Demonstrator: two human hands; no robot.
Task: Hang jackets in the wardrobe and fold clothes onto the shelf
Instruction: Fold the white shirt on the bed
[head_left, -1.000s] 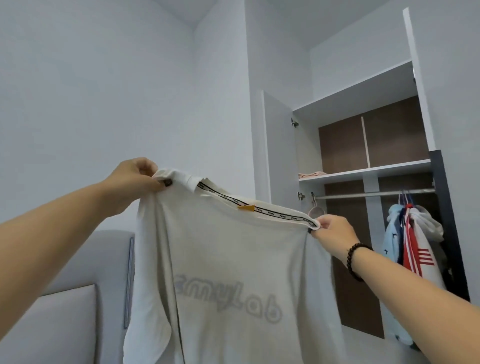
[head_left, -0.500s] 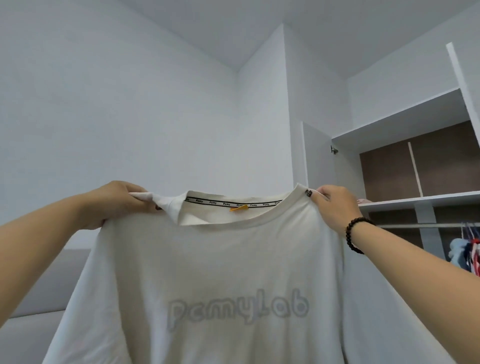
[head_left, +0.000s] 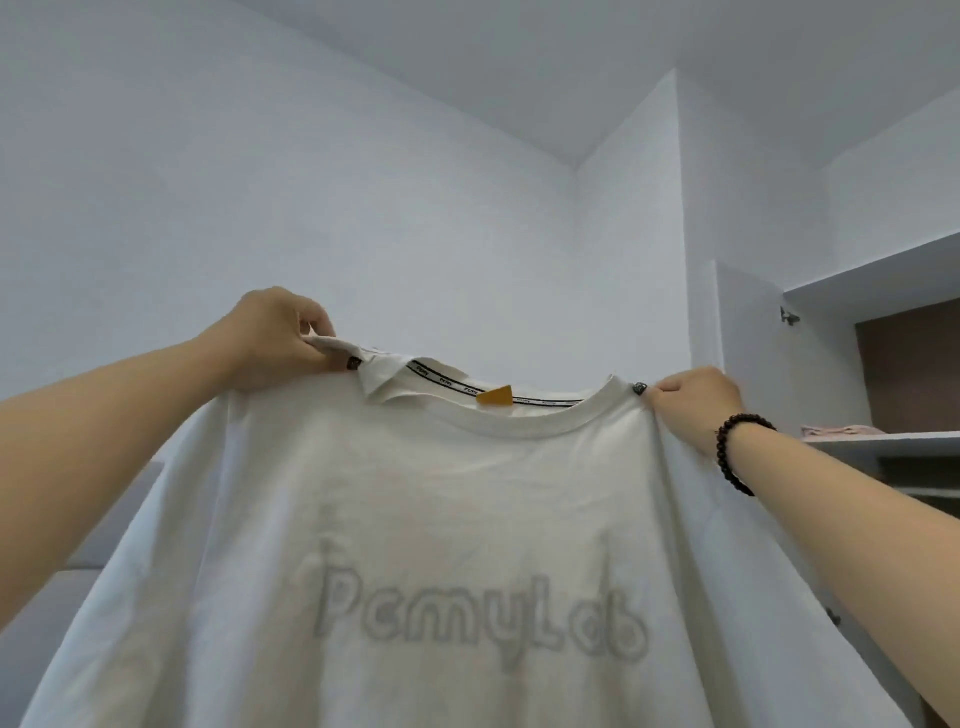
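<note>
Both hands hold a white shirt (head_left: 441, 545) up by its shoulders: the left hand (head_left: 275, 340) pinches one shoulder, the right hand (head_left: 696, 400) the other. The shirt hangs between them, left of the wardrobe shelf (head_left: 883, 444).

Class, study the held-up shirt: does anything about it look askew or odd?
Yes. On the white T-shirt, the collar near the left hand is folded over and bunched, while near the right hand it lies flat.

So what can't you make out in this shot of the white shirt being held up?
- T-shirt hem and sleeves: head view, cut off by the bottom edge.
- Wardrobe interior: mostly beyond the right edge.
- Pink folded clothes on the shelf: too small to identify.
</note>
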